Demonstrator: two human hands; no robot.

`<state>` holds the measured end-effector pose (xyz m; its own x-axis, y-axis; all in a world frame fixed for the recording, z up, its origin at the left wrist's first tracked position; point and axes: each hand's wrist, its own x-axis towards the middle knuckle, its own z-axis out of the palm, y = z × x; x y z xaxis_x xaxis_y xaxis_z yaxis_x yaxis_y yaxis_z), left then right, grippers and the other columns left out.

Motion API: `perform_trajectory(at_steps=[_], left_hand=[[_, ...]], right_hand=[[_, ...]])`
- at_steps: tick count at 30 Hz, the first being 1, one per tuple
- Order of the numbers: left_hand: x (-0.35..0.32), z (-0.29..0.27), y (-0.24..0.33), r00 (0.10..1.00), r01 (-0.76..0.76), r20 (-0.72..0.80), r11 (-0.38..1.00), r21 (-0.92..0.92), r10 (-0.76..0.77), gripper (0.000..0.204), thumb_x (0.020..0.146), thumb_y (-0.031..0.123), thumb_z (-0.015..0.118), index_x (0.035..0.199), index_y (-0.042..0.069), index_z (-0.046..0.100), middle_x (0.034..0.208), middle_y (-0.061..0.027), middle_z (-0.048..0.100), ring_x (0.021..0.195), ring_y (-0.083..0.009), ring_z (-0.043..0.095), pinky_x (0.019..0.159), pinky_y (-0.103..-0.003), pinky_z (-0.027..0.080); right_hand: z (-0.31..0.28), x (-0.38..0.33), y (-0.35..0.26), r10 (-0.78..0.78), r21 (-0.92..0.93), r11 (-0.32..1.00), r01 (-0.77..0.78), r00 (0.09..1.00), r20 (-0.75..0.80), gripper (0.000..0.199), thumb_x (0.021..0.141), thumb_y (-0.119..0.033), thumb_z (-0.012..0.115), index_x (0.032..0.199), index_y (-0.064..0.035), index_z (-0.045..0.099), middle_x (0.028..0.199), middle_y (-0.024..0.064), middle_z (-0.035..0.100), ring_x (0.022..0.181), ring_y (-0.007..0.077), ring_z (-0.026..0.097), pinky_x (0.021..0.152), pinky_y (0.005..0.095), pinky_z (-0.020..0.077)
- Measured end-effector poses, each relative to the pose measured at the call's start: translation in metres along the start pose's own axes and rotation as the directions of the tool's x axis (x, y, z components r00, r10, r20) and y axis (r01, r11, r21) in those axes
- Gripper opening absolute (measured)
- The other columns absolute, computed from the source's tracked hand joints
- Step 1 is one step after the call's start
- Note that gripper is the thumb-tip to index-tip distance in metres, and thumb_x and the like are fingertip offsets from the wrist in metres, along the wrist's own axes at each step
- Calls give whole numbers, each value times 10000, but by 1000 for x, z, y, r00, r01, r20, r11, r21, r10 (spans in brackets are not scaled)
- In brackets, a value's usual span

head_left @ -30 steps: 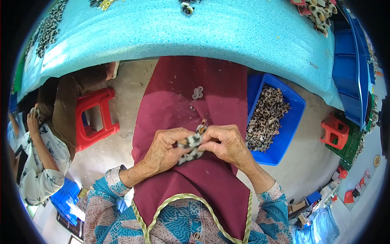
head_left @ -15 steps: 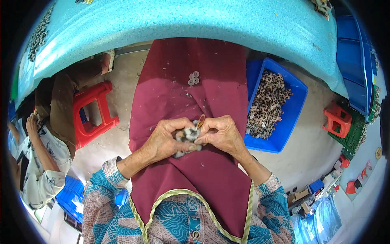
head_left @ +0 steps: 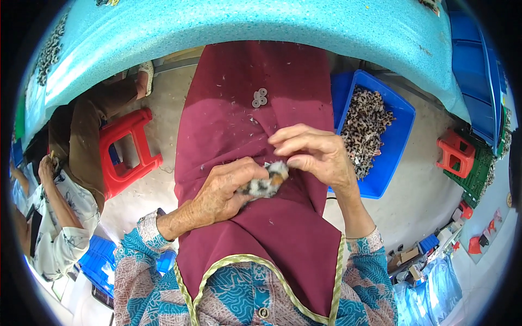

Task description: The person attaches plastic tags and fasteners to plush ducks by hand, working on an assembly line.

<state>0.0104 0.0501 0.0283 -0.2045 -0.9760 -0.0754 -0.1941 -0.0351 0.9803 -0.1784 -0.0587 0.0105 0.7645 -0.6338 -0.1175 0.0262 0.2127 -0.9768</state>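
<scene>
Gripping from the left in the head view, here's the left hand (head_left: 225, 187), fingers and thumb closed around a small furry piece (head_left: 265, 186)! It sits low over the maroon apron (head_left: 217, 130), between the side edges and a touch nearer the right one. And what a coat: short, fluffy pile, white and grey broken by black blotches, with an orange-tan patch bright near the right end. That end is rounded and pokes clear of the grip; the other vanishes under the fingers, so its full shape can't be told.

Over to the right hand (head_left: 318, 155): it holds nothing that shows, thumb and fingers parted, thumb tip right by the furry end, touching or not, I can't tell. Up toward the apron's far edge, four pale discs (head_left: 260, 98) cluster. Beyond its right edge, a blue bin (head_left: 401, 144) carries a heap of spotted pieces (head_left: 365, 127).
</scene>
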Motion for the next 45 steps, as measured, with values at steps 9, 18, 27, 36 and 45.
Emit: perform_trajectory(at_steps=[9,18,27,36,45], left_hand=[[-21,-32,23,907,-399,-23,877,268,420,215,586,-21,608,800,2,625,734,-95,581,651,-252,600,529,-329,507],[-49,-13,-1,958,-204,-203,979,23,204,245,554,-105,530,755,12,608,718,-104,578,647,-240,602,531,-326,495],[-46,-8,-3,964,-192,-183,981,20,192,307,503,-98,474,747,31,607,738,-89,570,632,-227,590,539,-317,482],[-44,-6,-5,959,-190,-212,982,15,189,270,538,-101,495,738,38,612,744,-85,565,629,-218,589,531,-308,474],[-46,-8,-5,932,-262,-255,965,16,257,252,544,-102,510,747,6,613,740,-92,547,619,-234,583,533,-321,480]], right_hand=[[50,-18,-14,-15,107,994,-4,986,169,132,684,9,707,781,5,617,813,74,633,732,153,620,626,262,485],[67,-20,-19,94,123,980,-158,904,416,101,702,11,690,791,0,645,760,74,656,718,130,635,631,249,489],[-3,79,33,-115,-818,570,77,993,13,121,704,-38,630,819,-48,668,809,115,646,771,289,628,698,350,507],[-2,89,63,5,-957,194,216,975,221,131,701,-138,676,827,-101,676,830,42,567,795,234,601,706,364,500],[-2,76,38,-304,-764,592,254,949,80,109,692,-112,665,756,-61,592,722,89,577,663,299,579,584,395,464]])
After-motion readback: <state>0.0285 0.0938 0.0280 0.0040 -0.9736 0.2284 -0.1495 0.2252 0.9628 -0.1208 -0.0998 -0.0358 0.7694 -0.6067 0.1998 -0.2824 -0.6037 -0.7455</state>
